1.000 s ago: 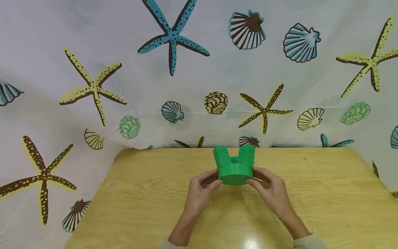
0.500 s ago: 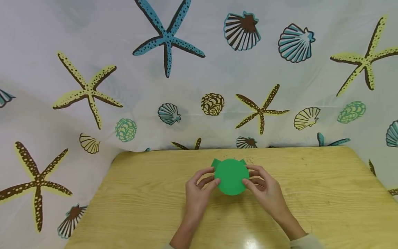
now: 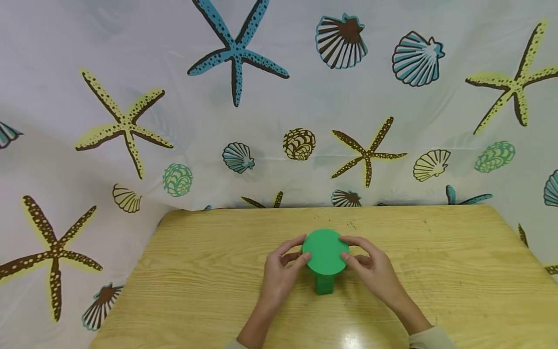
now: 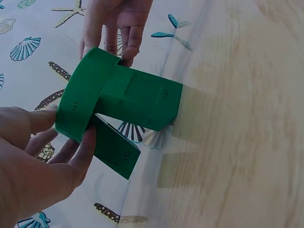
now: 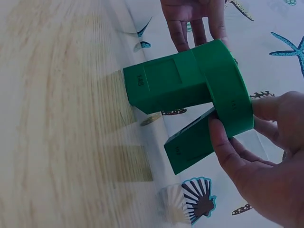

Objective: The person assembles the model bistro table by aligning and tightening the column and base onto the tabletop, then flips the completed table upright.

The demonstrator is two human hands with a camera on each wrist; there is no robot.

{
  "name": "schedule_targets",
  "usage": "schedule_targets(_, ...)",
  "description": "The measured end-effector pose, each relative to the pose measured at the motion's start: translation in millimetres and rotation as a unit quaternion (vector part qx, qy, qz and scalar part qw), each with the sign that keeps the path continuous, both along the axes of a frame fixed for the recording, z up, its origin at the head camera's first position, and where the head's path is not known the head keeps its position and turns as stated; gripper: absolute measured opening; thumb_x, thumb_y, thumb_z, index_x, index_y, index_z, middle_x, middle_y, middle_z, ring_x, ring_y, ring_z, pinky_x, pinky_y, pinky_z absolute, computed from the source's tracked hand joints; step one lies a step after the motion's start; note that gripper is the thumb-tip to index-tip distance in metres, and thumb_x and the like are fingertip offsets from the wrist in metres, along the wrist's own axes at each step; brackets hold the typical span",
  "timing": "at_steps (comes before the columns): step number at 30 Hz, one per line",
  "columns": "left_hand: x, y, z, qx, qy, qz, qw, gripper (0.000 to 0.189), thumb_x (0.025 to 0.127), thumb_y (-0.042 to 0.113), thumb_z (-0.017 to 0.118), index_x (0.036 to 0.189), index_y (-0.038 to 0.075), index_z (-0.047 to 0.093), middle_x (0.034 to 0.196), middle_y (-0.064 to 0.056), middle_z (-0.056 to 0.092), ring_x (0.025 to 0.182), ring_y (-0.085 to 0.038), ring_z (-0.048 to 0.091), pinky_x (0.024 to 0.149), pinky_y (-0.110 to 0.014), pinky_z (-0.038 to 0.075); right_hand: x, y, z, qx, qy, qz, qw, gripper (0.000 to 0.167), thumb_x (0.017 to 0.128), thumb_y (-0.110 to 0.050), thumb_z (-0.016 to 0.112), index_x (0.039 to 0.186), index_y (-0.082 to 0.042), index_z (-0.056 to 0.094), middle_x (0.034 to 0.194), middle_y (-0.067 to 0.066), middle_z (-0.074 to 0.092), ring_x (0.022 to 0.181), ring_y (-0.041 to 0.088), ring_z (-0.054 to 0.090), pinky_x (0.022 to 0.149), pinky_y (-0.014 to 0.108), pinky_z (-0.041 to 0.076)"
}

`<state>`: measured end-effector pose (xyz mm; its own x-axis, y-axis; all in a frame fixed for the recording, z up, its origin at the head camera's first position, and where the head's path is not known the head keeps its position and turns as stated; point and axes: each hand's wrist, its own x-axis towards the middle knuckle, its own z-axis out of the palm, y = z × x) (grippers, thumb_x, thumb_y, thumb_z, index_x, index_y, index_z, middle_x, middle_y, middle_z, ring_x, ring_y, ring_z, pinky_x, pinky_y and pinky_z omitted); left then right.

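A small green stool-shaped piece (image 3: 324, 252) has a round disc on top and blocky legs pointing down at the table. One leg (image 3: 324, 285) shows below the disc's near edge. My left hand (image 3: 279, 274) holds the disc's left rim between thumb and fingers, and my right hand (image 3: 377, 274) pinches the right rim the same way. In the left wrist view, small printed numbers mark the disc (image 4: 78, 102) and legs. From the right wrist, a long leg (image 5: 164, 83) and a slanted leg (image 5: 192, 142) show, their ends close over the tabletop.
The wooden table (image 3: 209, 271) spreads to both sides of my hands. Behind it and along its sides hangs a white cloth (image 3: 192, 116) printed with starfish and shells.
The green stool-shaped piece has been turned over in both hands. Its legs stuck up and away before; now the disc faces up and the legs point down.
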<state>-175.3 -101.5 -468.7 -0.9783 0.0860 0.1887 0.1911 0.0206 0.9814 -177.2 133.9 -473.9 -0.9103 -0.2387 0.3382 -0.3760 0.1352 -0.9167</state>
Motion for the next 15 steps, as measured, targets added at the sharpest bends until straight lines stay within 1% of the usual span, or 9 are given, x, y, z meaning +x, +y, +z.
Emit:
schedule_targets(3, 0.5, -1.2, -3.5, -0.015, 0.001, -0.005, 0.9999, 0.039, 0.099, 0.012, 0.071, 0.137, 0.005, 0.065, 0.139, -0.016, 0.06, 0.114, -0.036, 0.064, 0.09, -0.031, 0.058, -0.1, 0.2, -2.6, 0.007, -0.011, -0.003, 0.9999, 0.036, 0.103, -0.011, 0.064, 0.138, -0.005, 0.06, 0.134, 0.021, 0.056, 0.102, 0.027, 0.073, 0.082, 0.045, 0.061)
schedule_targets(8, 0.5, -1.5, -5.5, -0.042, 0.004, 0.003, 0.9991, 0.034, 0.1, 0.016, 0.07, 0.132, 0.007, 0.069, 0.139, -0.015, 0.061, 0.113, -0.034, 0.064, 0.091, -0.032, 0.057, -1.1, 0.7, -4.0, 0.029, -0.019, -0.007, 0.9994, 0.035, 0.103, -0.014, 0.065, 0.137, -0.006, 0.062, 0.131, 0.021, 0.058, 0.096, 0.021, 0.075, 0.079, 0.042, 0.062)
schedule_targets(12, -1.4, -2.7, -5.4, -0.045, 0.004, 0.0, 0.999, 0.034, 0.1, 0.015, 0.07, 0.133, 0.007, 0.069, 0.139, -0.013, 0.062, 0.113, -0.034, 0.065, 0.092, -0.033, 0.057, -2.4, 0.1, -3.6, 0.046, -0.019, -0.012, 0.9987, 0.034, 0.103, -0.016, 0.065, 0.136, -0.009, 0.063, 0.13, 0.019, 0.06, 0.088, 0.017, 0.075, 0.076, 0.043, 0.062)
schedule_targets(15, -2.7, -4.2, -5.3, -0.044, 0.001, -0.007, 0.999, 0.035, 0.1, 0.015, 0.069, 0.134, 0.007, 0.068, 0.14, -0.014, 0.061, 0.114, -0.035, 0.065, 0.091, -0.036, 0.058, -3.3, -0.3, -3.4, 0.054, -0.023, -0.015, 0.9982, 0.034, 0.104, -0.018, 0.065, 0.137, -0.011, 0.063, 0.131, 0.017, 0.06, 0.088, 0.016, 0.075, 0.076, 0.043, 0.062)
